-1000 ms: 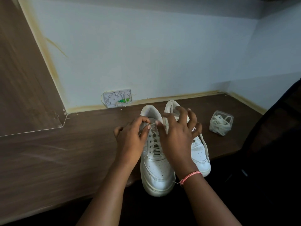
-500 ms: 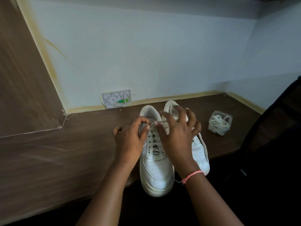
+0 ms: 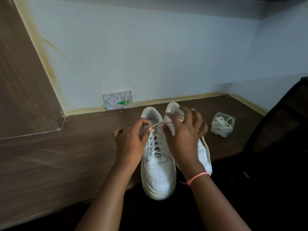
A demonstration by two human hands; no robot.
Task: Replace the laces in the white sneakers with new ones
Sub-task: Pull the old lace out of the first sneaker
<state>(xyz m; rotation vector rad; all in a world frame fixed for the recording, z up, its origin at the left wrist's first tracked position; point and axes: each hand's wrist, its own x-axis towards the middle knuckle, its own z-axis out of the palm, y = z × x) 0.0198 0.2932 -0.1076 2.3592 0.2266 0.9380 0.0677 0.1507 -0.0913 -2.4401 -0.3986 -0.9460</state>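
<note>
Two white sneakers stand side by side on the dark wooden worktop (image 3: 50,155), heels toward the wall and toes toward the person. The left sneaker (image 3: 157,170) has its toe hanging over the worktop's front edge; it is laced, and its lace (image 3: 158,125) runs taut across the top of the tongue. The left hand (image 3: 131,139) rests against that sneaker's outer side and pinches the lace between thumb and forefinger. The right hand (image 3: 183,137) hovers over the gap between the sneakers, fingers spread and blurred; it seems to meet the other end of the lace at the fingertips, but whether it grips it I cannot tell. A pink cord bracelet (image 3: 197,176) circles the right wrist. The right sneaker (image 3: 204,157) is mostly hidden behind that hand. Well to the right, a clear plastic container (image 3: 223,124) holding coiled white laces sits on the worktop. A white wall box (image 3: 117,101) with a green part sits at the wall's base.
</note>
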